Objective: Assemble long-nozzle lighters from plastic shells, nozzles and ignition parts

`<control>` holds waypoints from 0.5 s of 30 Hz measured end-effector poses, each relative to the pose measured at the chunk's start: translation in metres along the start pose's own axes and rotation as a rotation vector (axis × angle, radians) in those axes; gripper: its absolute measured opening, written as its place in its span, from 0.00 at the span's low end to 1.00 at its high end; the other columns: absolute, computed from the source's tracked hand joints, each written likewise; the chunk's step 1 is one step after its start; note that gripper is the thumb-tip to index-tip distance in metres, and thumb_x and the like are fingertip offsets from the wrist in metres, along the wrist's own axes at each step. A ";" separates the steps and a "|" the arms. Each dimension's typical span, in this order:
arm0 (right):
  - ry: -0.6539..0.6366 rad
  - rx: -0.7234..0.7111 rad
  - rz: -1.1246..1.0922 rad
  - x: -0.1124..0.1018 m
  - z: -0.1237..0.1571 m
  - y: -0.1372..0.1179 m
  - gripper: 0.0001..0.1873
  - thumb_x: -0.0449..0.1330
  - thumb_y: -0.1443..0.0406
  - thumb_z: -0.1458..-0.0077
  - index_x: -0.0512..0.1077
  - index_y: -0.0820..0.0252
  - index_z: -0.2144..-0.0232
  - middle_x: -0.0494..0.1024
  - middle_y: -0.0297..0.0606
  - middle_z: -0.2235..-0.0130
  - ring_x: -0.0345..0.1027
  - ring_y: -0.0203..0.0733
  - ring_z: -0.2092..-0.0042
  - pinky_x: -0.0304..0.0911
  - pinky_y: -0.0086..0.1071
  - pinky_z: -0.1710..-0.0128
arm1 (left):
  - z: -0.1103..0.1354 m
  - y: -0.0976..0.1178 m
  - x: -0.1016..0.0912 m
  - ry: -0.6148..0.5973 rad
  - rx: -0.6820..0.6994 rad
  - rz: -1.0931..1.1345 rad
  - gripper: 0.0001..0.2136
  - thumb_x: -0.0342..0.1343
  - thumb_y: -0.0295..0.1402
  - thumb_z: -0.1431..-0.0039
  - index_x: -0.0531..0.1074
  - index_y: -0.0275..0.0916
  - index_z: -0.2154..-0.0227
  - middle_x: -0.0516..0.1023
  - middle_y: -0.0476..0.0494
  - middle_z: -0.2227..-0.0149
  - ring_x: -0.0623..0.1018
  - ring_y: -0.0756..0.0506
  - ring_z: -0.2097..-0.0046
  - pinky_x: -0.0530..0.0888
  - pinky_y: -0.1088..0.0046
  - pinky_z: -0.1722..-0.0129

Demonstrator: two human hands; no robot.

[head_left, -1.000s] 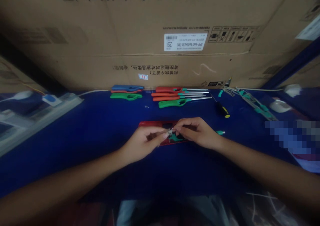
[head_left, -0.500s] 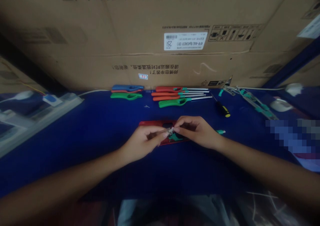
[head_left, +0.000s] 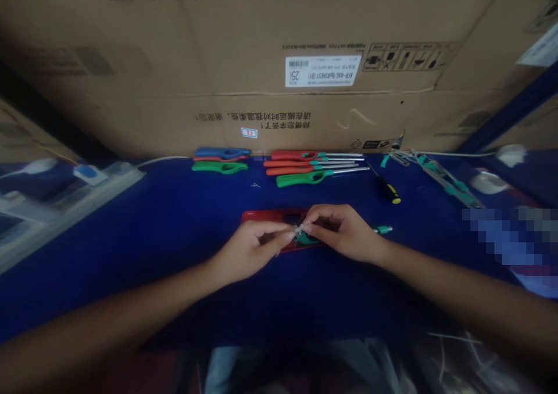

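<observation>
My left hand (head_left: 248, 251) and my right hand (head_left: 342, 229) meet fingertip to fingertip over a red lighter shell (head_left: 272, 216) lying flat on the blue table (head_left: 165, 219). Both pinch a tiny pale part (head_left: 299, 229) between thumb and forefinger. A green piece (head_left: 305, 240) sits in the shell just below the pinch. A green-tipped end (head_left: 383, 229) pokes out to the right of my right hand.
Red and green long-nozzle lighters (head_left: 314, 167) lie in a row at the back, with blue, red and green handle shells (head_left: 220, 160) to their left. A black-and-yellow screwdriver (head_left: 387, 192) and loose metal rods with green parts (head_left: 440, 176) lie right. A large cardboard box (head_left: 279, 63) walls the back.
Almost nothing has moved. My fingertips shifted very slightly around the small part, still pinched above the red shell.
</observation>
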State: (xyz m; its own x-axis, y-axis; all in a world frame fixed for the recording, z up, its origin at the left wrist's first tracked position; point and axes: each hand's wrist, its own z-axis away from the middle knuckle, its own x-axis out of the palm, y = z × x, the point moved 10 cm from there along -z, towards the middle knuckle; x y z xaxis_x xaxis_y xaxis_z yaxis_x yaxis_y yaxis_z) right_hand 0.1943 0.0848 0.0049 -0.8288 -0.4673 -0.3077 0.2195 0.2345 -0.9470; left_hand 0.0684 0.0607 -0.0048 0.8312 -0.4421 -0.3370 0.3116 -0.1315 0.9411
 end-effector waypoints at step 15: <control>-0.068 0.051 -0.104 0.001 -0.003 0.005 0.18 0.65 0.51 0.44 0.74 0.62 0.67 0.70 0.33 0.72 0.59 0.33 0.71 0.56 0.30 0.71 | 0.000 -0.002 -0.001 -0.024 -0.052 0.146 0.17 0.57 0.45 0.36 0.77 0.32 0.63 0.63 0.57 0.82 0.63 0.55 0.83 0.60 0.80 0.84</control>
State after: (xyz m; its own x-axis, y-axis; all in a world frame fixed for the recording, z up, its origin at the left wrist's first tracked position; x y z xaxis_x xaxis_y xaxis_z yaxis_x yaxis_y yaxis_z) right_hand 0.1932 0.0877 0.0004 -0.8118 -0.5444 -0.2111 0.1613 0.1383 -0.9772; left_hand 0.0668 0.0610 -0.0067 0.8584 -0.4742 -0.1955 0.2123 -0.0186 0.9770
